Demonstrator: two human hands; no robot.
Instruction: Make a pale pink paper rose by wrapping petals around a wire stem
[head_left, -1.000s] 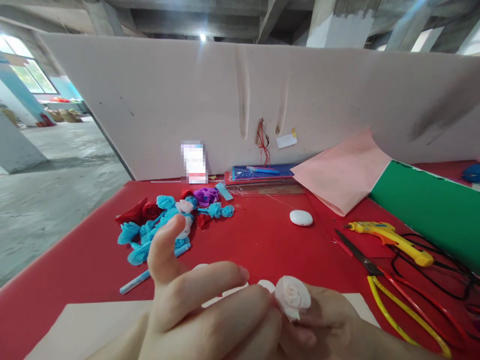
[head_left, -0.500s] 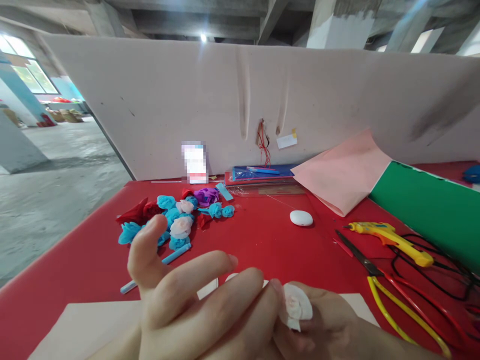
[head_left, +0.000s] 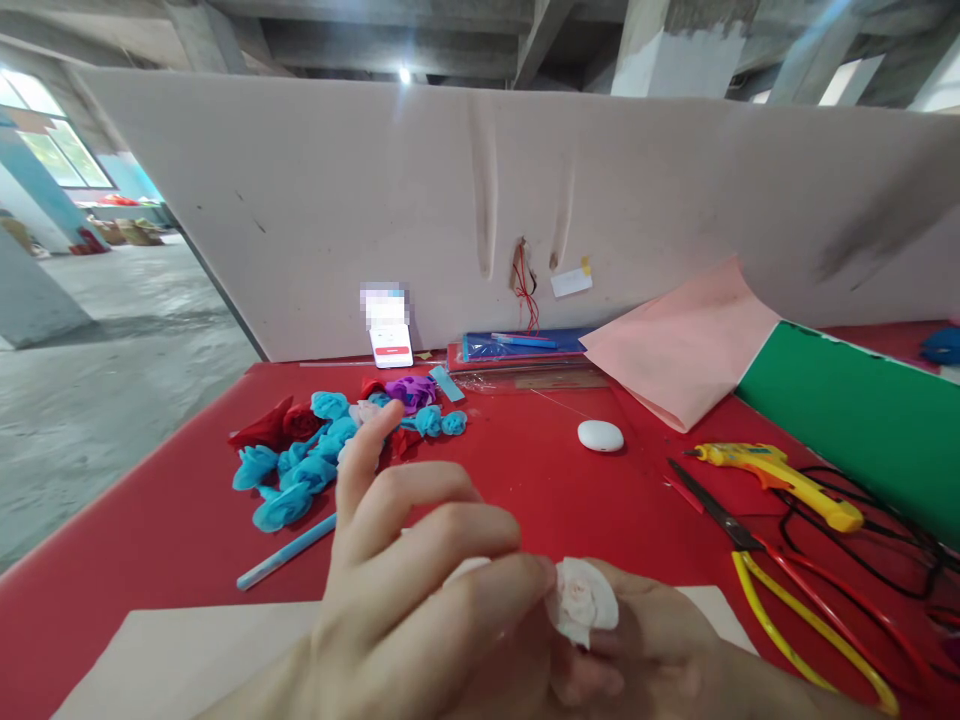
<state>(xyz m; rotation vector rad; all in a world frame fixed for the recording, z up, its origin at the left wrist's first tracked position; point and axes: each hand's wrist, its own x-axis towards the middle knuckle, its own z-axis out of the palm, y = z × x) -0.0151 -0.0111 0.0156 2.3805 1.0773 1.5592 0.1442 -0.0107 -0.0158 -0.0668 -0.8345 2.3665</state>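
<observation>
Your red bench [head_left: 525, 490] carries a heap of flowers [head_left: 315, 450] at far left. Your left hand [head_left: 420, 600] curls loosely, fingertips pressing the white rose [head_left: 581, 600]; I cannot tell whether it grips. Your right hand [head_left: 667, 650] grasps the rose from below, above the bench's near edge.

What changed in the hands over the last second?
The left hand curled its fingers tighter, and its raised finger swung left, then back right, before the paper flowers. The paper rose stayed pinched between it and the right hand. The scissors and glue gun lie unmoved.
</observation>
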